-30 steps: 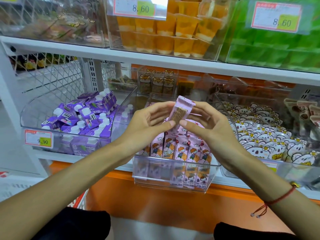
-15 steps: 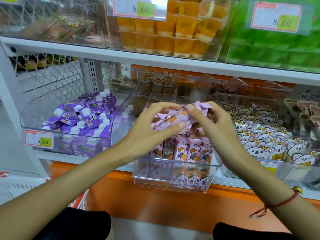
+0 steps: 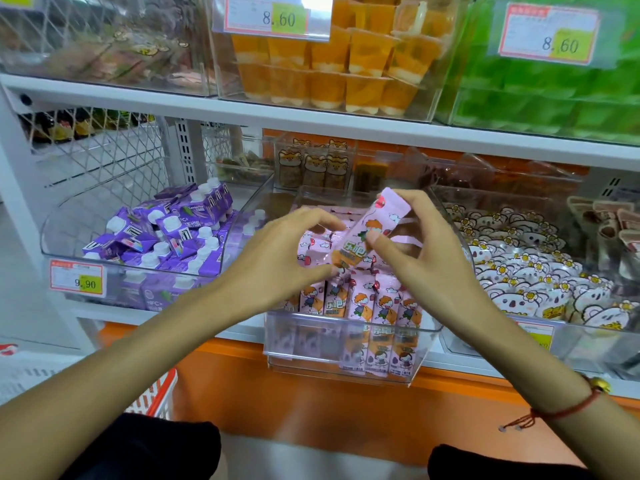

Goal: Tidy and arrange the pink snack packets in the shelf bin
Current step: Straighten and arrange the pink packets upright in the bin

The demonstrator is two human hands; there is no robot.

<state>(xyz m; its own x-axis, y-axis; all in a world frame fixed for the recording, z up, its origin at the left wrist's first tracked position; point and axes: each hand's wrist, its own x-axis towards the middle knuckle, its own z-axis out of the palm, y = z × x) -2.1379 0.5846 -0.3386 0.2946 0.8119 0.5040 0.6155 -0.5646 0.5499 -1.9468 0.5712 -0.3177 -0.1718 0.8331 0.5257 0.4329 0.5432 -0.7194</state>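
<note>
A clear plastic shelf bin (image 3: pixel 353 365) in the middle of the lower shelf holds pink snack packets (image 3: pixel 381 306), several standing upright in a row at its front. My right hand (image 3: pixel 426 258) pinches one pink packet (image 3: pixel 370 230) between thumb and fingers and holds it tilted, face toward me, above the bin. My left hand (image 3: pixel 277 258) curls over a few more pink packets (image 3: pixel 317 251) just left of it, thumb under them and fingers on top. Packets deeper in the bin are hidden behind both hands.
A bin of purple drink cartons (image 3: pixel 166 237) sits to the left, and one with white koala-print packets (image 3: pixel 540 271) to the right. Orange jelly cups (image 3: pixel 332 71) and green goods (image 3: pixel 554 91) fill the shelf above. A red basket (image 3: pixel 156 400) stands at lower left.
One second ago both hands held a single packet upright, back side toward me. It was turned over and now shows its printed face, tilted in my right hand, while my left hand dropped onto other packets.
</note>
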